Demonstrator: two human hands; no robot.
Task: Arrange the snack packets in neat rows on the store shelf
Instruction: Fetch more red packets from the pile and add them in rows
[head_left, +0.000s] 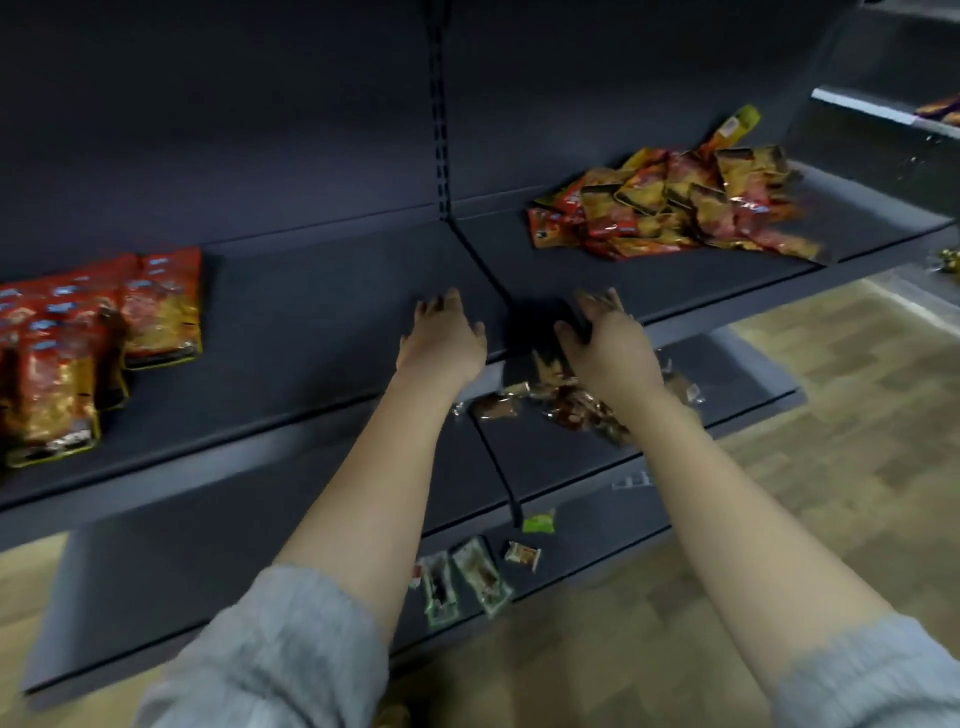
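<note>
A loose heap of red and yellow snack packets (675, 202) lies at the right end of the dark store shelf (322, 312). At the shelf's left end, more red and yellow packets (88, 332) lie in overlapping rows. My left hand (441, 338) and my right hand (608, 338) reach out side by side over the bare middle of the shelf, palms down, fingers straight, holding nothing. Both hands are well apart from either group of packets.
On the shelf below, brownish packets (561, 405) lie partly hidden under my right forearm. The lowest shelf holds a few small packets (478, 577) and a green one (538, 522). A vertical slotted upright (439, 104) splits the back panel. Wood-pattern floor (831, 467) lies to the right.
</note>
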